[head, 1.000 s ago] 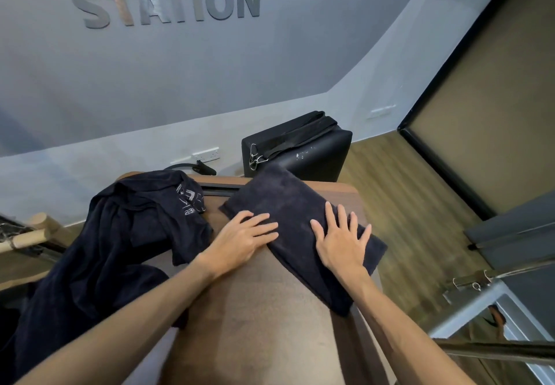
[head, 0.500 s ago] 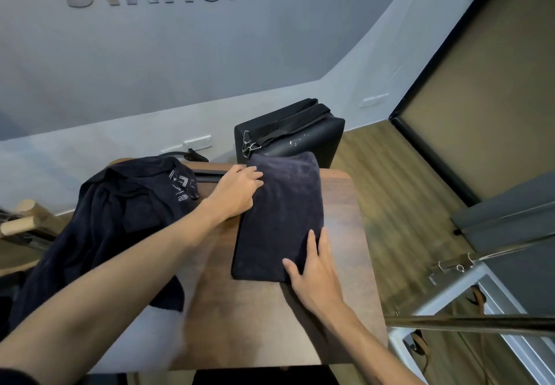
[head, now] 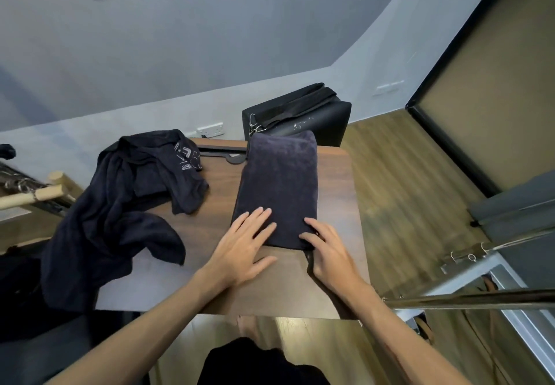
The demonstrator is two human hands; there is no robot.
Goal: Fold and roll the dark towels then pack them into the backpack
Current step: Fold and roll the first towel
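Note:
A dark navy towel lies folded into a long narrow strip on the brown wooden table, running away from me. My left hand lies flat with straight fingers on the strip's near left corner. My right hand rests on the near right corner with its fingers slightly bent over the hem. A second dark towel with a printed logo sits crumpled at the table's left, hanging over the edge. A black bag stands on the floor just beyond the table's far edge.
Wooden poles stick out at the left. A metal frame and bar cross the lower right. Wood flooring lies to the right of the table. A wall socket sits behind the table.
The towel has been turned from slanted to straight. My left hand came back from the far end to the near left corner, and my right hand stayed at the near right corner.

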